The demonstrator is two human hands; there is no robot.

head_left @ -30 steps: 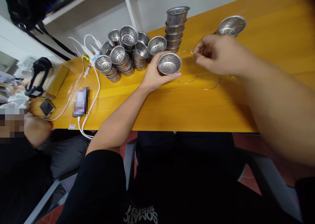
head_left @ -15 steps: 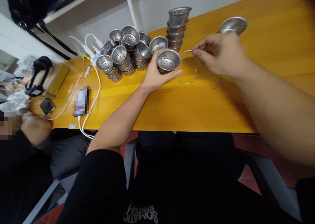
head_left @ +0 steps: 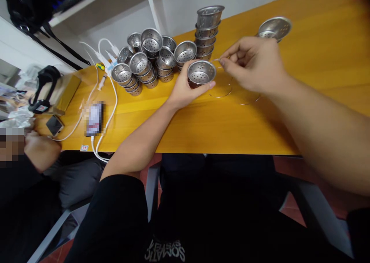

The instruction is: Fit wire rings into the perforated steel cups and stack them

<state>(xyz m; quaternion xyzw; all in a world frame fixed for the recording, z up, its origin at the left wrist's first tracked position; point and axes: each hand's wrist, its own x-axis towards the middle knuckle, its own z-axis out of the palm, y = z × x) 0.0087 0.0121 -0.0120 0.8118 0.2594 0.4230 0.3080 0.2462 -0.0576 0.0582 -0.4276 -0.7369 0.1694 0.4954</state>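
My left hand (head_left: 185, 85) is wrapped round a perforated metal cup (head_left: 201, 73), its mouth facing up toward me. To its right, my right hand (head_left: 251, 62) pinches a thin curved wire (head_left: 216, 59) between thumb and fingertips; the wire's tip is close to the cup's rim, and I cannot tell whether they touch. On the table under my right hand lie more thin curved wires (head_left: 221, 96). Behind my left hand stands a tall stack of perforated cups (head_left: 206, 35). Another perforated cup (head_left: 274, 27) sits beyond my right hand, partly hidden by it.
Several more perforated cups (head_left: 138, 64) are grouped in stacks left of my hands. A phone (head_left: 95, 118) with white cables (head_left: 115, 97), a syringe (head_left: 102, 82) and a small dark device (head_left: 54, 125) lie on the wooden table (head_left: 185, 135). Another person's arm (head_left: 43, 149) rests at far left.
The cup in my left hand has shifted slightly right. My right hand has moved left with the wire, bringing it nearer the cup's rim.
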